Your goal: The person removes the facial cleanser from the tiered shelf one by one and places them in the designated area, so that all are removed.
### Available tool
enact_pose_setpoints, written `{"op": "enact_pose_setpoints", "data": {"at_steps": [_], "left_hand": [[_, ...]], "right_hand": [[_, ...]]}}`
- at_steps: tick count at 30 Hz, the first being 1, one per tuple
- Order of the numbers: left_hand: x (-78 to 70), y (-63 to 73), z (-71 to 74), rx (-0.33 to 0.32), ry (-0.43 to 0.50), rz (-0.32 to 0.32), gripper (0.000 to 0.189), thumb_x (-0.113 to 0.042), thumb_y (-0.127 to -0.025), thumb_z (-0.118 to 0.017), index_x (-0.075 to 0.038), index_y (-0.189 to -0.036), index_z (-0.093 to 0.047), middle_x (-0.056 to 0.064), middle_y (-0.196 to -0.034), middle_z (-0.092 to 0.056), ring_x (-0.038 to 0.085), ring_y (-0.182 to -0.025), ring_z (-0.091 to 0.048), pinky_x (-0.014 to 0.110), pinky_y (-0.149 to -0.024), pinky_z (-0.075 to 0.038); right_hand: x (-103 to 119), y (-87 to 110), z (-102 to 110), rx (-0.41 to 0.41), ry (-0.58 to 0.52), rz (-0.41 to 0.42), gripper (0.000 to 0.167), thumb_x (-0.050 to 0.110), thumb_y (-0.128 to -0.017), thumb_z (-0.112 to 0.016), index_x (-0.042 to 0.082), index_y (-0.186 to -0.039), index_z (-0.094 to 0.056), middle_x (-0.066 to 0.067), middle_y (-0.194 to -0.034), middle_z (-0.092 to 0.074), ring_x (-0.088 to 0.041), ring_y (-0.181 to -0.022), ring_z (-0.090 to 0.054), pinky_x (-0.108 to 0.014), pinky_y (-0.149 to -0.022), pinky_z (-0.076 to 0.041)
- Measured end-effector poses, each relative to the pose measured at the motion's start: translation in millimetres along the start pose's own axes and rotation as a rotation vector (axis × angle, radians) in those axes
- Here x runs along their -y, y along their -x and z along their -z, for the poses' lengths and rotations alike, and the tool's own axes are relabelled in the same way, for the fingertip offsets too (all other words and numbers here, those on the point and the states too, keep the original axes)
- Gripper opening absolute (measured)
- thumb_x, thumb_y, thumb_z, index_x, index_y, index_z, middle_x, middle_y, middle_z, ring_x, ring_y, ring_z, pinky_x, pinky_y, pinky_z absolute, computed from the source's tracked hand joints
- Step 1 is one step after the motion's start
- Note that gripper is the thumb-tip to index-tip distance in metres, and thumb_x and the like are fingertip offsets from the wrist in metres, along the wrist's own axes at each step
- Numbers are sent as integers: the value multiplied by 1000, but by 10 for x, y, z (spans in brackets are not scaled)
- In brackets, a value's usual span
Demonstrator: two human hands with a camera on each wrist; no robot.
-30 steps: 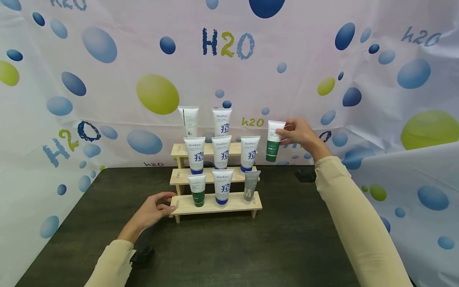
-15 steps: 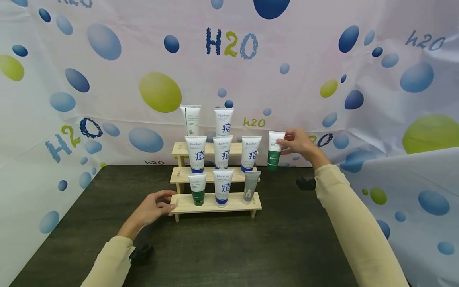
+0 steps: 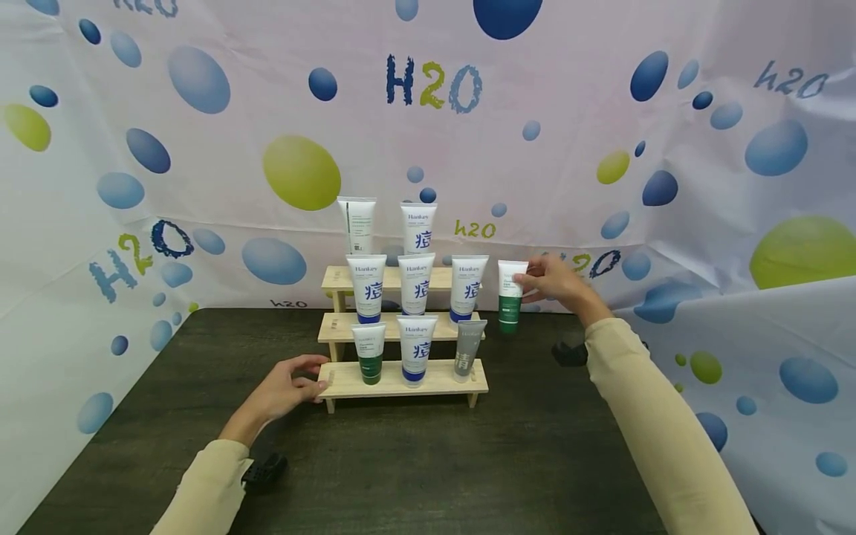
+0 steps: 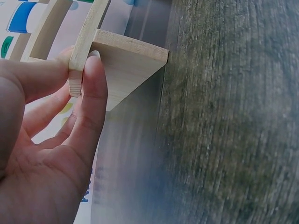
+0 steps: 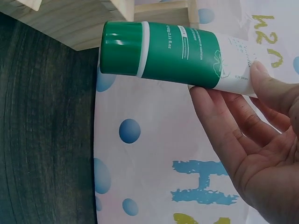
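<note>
In the head view a three-tier wooden rack (image 3: 381, 386) carries several squeeze tubes. My left hand (image 3: 287, 388) pinches the left end of its lowest board (image 4: 100, 18), thumb and finger on opposite faces in the left wrist view. Right of the rack, my right hand (image 3: 558, 284) grips a white and green squeeze tube (image 3: 510, 306) near its flat upper end. This tube hangs upright in the air, green cap (image 5: 121, 48) down, apart from the rack. A similar green and white tube (image 3: 369, 355) stands on the lowest tier beside a blue and white tube (image 3: 416, 349).
A slim grey tube (image 3: 468, 349) stands at the right of the lowest tier. Three blue-and-white tubes (image 3: 414, 286) fill the middle tier. On the top tier are a white tube (image 3: 359, 227) and another blue-and-white one (image 3: 418, 229). Behind the dark table (image 3: 401, 468) hangs a dotted cloth (image 3: 535, 186).
My right hand has lowered the white and green tube beside the rack, from above the table's back edge to about middle-tier height. The left hand keeps its place on the board.
</note>
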State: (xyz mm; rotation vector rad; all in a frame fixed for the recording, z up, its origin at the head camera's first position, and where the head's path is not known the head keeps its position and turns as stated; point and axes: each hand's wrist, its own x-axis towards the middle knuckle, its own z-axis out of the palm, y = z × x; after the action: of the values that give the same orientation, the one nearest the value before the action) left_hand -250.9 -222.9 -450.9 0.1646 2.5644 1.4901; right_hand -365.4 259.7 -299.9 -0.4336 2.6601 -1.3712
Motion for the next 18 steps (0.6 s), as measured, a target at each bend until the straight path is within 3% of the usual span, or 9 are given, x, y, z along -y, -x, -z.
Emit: {"op": "enact_pose_setpoints", "data": {"at_steps": [4,10,18], "left_hand": [[0,4,-5,0,-5,9,56,-13,-98,-71,1,-148,-49,26,-140,-53,19,-95,-73,37,-86,-56],[-2,-6,3,1,16,-20,56,-9,-98,-70,4,-147,-48,28,-137,-52,19,-93,-72,35,-82,-57],[-6,-15,6,6,13,-27,56,-8,-99,-69,5,-148,-46,29,-138,-51,20,-94,-73,37,-81,-58]], "right_hand": [[-55,-6,-28,14,-1,-22,31,18,-106,-60,-10,-120,-57,-29,-122,-64,-26,-98,-71,-48,-89,-61],[-111,13,-45,23,-4,-34,29,17,-106,-59,-9,-118,-57,-28,-121,-65,-22,-93,-70,-54,-94,-58],[-214,6,-94,48,-23,-34,28,16,-106,-60,-10,-117,-56,-25,-117,-66,-21,-92,-69,-50,-91,-60]]}}
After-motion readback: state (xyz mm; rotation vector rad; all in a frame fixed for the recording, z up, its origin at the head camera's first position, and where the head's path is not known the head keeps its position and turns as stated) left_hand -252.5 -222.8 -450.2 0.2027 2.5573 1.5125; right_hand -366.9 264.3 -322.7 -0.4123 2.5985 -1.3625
